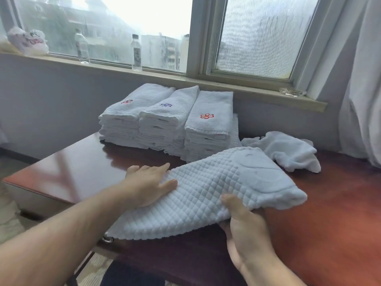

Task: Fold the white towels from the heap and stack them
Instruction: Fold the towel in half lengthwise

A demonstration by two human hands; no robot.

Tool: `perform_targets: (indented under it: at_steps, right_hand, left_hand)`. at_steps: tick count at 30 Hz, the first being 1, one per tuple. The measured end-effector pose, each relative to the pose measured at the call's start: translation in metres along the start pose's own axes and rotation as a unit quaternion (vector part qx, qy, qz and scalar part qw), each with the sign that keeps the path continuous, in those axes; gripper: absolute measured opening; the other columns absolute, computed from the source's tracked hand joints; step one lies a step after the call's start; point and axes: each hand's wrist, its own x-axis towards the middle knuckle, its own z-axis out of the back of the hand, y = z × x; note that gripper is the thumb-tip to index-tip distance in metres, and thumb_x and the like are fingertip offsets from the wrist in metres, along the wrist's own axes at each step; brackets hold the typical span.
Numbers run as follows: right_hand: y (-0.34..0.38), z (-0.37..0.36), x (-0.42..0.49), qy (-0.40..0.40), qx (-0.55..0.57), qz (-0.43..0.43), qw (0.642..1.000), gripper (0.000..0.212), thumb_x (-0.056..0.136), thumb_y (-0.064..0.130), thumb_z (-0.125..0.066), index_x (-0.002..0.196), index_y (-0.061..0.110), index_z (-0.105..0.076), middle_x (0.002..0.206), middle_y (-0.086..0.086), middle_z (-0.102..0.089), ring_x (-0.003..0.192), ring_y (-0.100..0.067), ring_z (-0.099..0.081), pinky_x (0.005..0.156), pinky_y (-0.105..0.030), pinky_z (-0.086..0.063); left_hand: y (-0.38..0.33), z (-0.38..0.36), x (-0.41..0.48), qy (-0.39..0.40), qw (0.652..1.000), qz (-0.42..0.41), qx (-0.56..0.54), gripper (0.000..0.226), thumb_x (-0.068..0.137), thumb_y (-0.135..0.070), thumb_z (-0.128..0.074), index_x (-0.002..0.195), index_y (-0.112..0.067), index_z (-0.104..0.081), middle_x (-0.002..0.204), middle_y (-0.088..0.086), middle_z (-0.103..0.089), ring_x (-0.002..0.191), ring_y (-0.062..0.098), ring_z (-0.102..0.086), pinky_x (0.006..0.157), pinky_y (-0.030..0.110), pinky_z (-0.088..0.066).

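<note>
Soft, limp waffle towel [216,195] at the tabletop [340,203] front edge; right hand [245,230] pinches its hem, left hand [148,186] seemingly lies flat. Grip corners.

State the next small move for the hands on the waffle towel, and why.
Probably the right hand should carry its pinched edge across toward the left hand, closing the fold: the waffle towel is raised on that side while the left hand presses its other end flat on the table.

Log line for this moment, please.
step: folding | left hand: flat on towel | right hand: grips towel edge | stacks: behind towel | heap: far right
</note>
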Motion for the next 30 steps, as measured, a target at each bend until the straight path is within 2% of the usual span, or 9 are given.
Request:
perform_targets:
  at_steps: [5, 9, 11, 13, 14, 18, 21, 26, 30]
  right_hand:
    - [0.022, 0.018, 0.028, 0.023, -0.046, 0.047, 0.998, 0.04, 0.073, 0.007, -0.069, 0.109, 0.021, -0.077, 0.117, -0.011, -0.074, 0.114, -0.029, -0.069, 0.105, -0.055, -0.048]
    - [0.03, 0.036, 0.05, 0.057, -0.035, 0.037, 0.997, 0.048, 0.074, 0.007, -0.066, 0.122, 0.005, -0.068, 0.121, -0.021, -0.07, 0.116, -0.037, -0.067, 0.092, -0.05, -0.057]
    - [0.036, 0.039, 0.06, 0.075, -0.047, 0.044, 0.995, 0.046, 0.075, 0.007, -0.064, 0.12, -0.002, -0.068, 0.119, -0.024, -0.07, 0.113, -0.039, -0.067, 0.08, -0.039, -0.06]
    - [0.044, 0.038, 0.071, 0.107, -0.068, 0.073, 0.989, 0.036, 0.076, 0.004, -0.061, 0.11, 0.002, -0.074, 0.115, -0.024, -0.071, 0.108, -0.037, -0.07, 0.077, -0.036, -0.06]
    - [0.049, 0.036, 0.077, 0.12, -0.077, 0.086, 0.986, 0.034, 0.077, 0.002, -0.06, 0.107, 0.004, -0.075, 0.113, -0.024, -0.072, 0.106, -0.036, -0.071, 0.077, -0.037, -0.06]
    - [0.071, 0.024, 0.1, 0.16, -0.097, 0.095, 0.978, 0.033, 0.073, 0.002, -0.06, 0.101, 0.005, -0.076, 0.107, -0.022, -0.073, 0.1, -0.036, -0.072, 0.074, -0.04, -0.06]
    - [0.088, 0.003, 0.122, 0.181, -0.125, 0.088, 0.971, 0.03, 0.07, 0.004, -0.058, 0.094, 0.007, -0.076, 0.092, -0.017, -0.073, 0.081, -0.035, -0.072, 0.061, -0.042, -0.057]
    - [0.105, -0.054, 0.172, 0.208, -0.105, 0.075, 0.97, 0.045, 0.073, -0.002, -0.054, 0.116, -0.005, -0.067, 0.118, -0.027, -0.069, 0.106, -0.042, -0.068, 0.083, -0.05, -0.059]
    - [0.11, -0.112, 0.212, 0.238, -0.099, 0.059, 0.964, 0.054, 0.074, 0.001, -0.054, 0.128, -0.006, -0.06, 0.127, -0.026, -0.065, 0.112, -0.042, -0.066, 0.092, -0.052, -0.056]
  left_hand:
    - [0.003, 0.001, 0.013, 0.048, 0.994, 0.002, -0.099, 0.092, 0.087, -0.075, -0.051, 0.16, -0.033, -0.014, 0.161, -0.004, -0.035, 0.146, 0.023, -0.031, 0.121, 0.046, -0.02]
    - [0.001, 0.002, 0.021, 0.057, 0.984, -0.004, -0.167, 0.095, 0.076, -0.065, -0.074, 0.154, -0.029, -0.035, 0.152, -0.009, -0.046, 0.14, 0.017, -0.043, 0.117, 0.035, -0.032]
    - [0.001, 0.002, 0.026, 0.073, 0.98, -0.013, -0.186, 0.06, 0.071, -0.063, -0.08, 0.122, -0.034, -0.066, 0.119, -0.021, -0.068, 0.115, 0.006, -0.063, 0.096, 0.025, -0.049]
    - [0.003, 0.003, 0.029, 0.086, 0.975, -0.028, -0.202, 0.04, 0.067, -0.063, -0.083, 0.089, -0.032, -0.07, 0.084, -0.025, -0.073, 0.081, -0.007, -0.067, 0.07, 0.015, -0.049]
    - [0.004, 0.004, 0.029, 0.087, 0.973, -0.035, -0.213, 0.04, 0.066, -0.064, -0.083, 0.086, -0.032, -0.07, 0.081, -0.026, -0.072, 0.076, -0.008, -0.066, 0.068, 0.015, -0.05]
    - [0.013, 0.004, 0.028, 0.087, 0.915, -0.096, -0.383, 0.041, 0.079, -0.052, -0.081, 0.111, -0.029, -0.07, 0.108, -0.013, -0.075, 0.103, 0.007, -0.07, 0.096, 0.036, -0.055]
    - [0.018, 0.01, 0.028, 0.079, 0.86, -0.138, -0.485, 0.035, 0.089, -0.04, -0.076, 0.121, -0.029, -0.067, 0.12, -0.004, -0.073, 0.111, 0.016, -0.069, 0.09, 0.03, -0.057]
    - [0.036, 0.038, 0.033, -0.017, 0.853, -0.145, -0.501, 0.029, 0.089, -0.041, -0.073, 0.117, -0.036, -0.068, 0.117, -0.005, -0.074, 0.107, 0.014, -0.071, 0.086, 0.026, -0.057]
    - [0.066, 0.071, 0.039, -0.095, 0.846, -0.095, -0.516, 0.051, 0.077, -0.056, -0.076, 0.12, -0.03, -0.065, 0.11, -0.008, -0.075, 0.1, 0.012, -0.073, 0.08, 0.027, -0.059]
